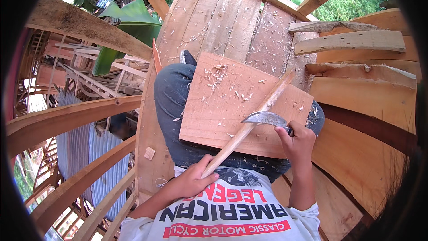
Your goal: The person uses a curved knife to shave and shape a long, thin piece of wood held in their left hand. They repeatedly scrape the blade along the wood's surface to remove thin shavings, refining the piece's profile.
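Observation:
My left hand [195, 180] is wrapped round the near end of a long wooden stick [241, 136], close to my shirt. The stick slants up and to the right across a square wooden board [214, 112] on my lap, and its far end looks rougher and darker. In my right hand [296, 139] is a knife with a curved blade [267, 118] and a dark handle, the thumb pressed along it. The blade lies across the stick near its middle, pointing left. Curled wood shavings [218, 72] are scattered over the board.
Below me is a plank floor [218, 22] strewn with shavings. Curved wooden ribs [76, 116] rise at the left, with corrugated metal sheets [107, 156] beyond. At the right are wide planks [356, 102] and short curved timbers [352, 42]. A small wood block [149, 153] lies beside my leg.

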`<state>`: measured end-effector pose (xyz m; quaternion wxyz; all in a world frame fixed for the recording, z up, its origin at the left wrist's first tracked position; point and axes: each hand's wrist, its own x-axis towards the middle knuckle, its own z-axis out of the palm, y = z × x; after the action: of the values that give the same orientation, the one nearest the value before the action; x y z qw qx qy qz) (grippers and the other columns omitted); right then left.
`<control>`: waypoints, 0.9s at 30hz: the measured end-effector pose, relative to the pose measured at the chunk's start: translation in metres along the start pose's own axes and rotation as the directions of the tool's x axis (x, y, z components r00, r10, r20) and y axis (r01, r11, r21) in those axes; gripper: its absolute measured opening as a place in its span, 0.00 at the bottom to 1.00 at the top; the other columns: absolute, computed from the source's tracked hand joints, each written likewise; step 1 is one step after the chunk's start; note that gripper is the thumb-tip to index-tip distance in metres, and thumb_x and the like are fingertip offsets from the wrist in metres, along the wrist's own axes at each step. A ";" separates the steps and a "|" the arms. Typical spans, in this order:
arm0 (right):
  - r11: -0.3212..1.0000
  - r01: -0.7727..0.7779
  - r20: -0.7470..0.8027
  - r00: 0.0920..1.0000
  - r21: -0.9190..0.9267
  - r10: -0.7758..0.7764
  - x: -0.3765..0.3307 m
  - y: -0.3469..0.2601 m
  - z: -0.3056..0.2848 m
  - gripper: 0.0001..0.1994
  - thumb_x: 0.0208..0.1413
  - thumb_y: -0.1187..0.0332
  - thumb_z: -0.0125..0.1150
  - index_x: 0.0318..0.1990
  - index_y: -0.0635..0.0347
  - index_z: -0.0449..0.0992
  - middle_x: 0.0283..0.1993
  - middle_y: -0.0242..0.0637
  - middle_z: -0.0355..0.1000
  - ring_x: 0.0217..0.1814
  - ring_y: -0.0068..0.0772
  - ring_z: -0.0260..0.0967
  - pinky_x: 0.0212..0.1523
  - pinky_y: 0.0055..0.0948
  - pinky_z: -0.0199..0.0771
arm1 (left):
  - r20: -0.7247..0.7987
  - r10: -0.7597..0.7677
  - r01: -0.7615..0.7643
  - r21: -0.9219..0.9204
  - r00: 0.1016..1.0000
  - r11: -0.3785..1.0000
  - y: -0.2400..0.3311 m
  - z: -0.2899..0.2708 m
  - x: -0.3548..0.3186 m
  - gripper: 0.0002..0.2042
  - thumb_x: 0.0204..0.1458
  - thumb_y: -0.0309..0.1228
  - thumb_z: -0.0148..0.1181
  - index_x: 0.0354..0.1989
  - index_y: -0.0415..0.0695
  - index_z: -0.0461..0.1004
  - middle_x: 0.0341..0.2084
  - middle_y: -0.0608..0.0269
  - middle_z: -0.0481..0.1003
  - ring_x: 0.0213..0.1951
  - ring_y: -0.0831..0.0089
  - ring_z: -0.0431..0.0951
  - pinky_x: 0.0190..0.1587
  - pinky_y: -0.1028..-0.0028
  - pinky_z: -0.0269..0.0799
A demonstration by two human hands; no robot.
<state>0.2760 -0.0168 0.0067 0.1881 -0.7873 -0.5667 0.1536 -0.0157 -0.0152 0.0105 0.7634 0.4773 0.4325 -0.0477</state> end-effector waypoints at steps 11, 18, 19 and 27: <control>0.983 0.173 0.085 0.982 -0.066 -0.167 -0.024 -0.002 0.004 0.28 0.39 0.44 0.67 0.13 0.60 0.65 0.12 0.41 0.63 0.14 0.40 0.64 0.16 0.33 0.61 | -0.152 0.047 -0.016 0.197 0.987 0.980 0.019 0.017 -0.002 0.19 0.56 0.33 0.53 0.50 0.35 0.57 0.37 0.34 0.71 0.43 0.42 0.73 0.44 0.60 0.67; 0.999 0.001 0.014 1.000 -0.043 0.000 -0.015 0.011 -0.010 0.27 0.40 0.45 0.67 0.14 0.60 0.67 0.12 0.42 0.62 0.14 0.41 0.64 0.16 0.33 0.61 | -0.163 0.064 -0.029 0.209 0.984 0.977 0.014 0.019 -0.004 0.19 0.55 0.32 0.53 0.50 0.36 0.57 0.37 0.34 0.71 0.44 0.41 0.73 0.44 0.60 0.67; 1.000 -0.019 0.033 0.999 0.010 0.018 -0.020 0.006 -0.010 0.27 0.40 0.45 0.67 0.14 0.61 0.67 0.12 0.42 0.62 0.14 0.42 0.64 0.16 0.33 0.62 | -0.166 0.064 -0.030 0.202 0.984 0.979 0.013 0.019 -0.004 0.19 0.55 0.32 0.53 0.50 0.36 0.57 0.37 0.34 0.71 0.44 0.41 0.73 0.44 0.60 0.67; 0.994 -0.010 -0.044 0.999 -0.106 0.006 -0.012 0.026 -0.002 0.28 0.40 0.43 0.66 0.13 0.60 0.67 0.11 0.40 0.63 0.14 0.41 0.65 0.16 0.33 0.62 | -0.180 0.039 0.010 0.264 0.983 0.964 0.016 0.023 -0.006 0.19 0.56 0.32 0.53 0.52 0.39 0.57 0.35 0.44 0.71 0.42 0.55 0.74 0.45 0.64 0.66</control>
<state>0.2952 -0.0355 -0.0032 0.1579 -0.8016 -0.5666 0.1069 0.0026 -0.0261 0.0293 0.6502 0.5802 0.4874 -0.0548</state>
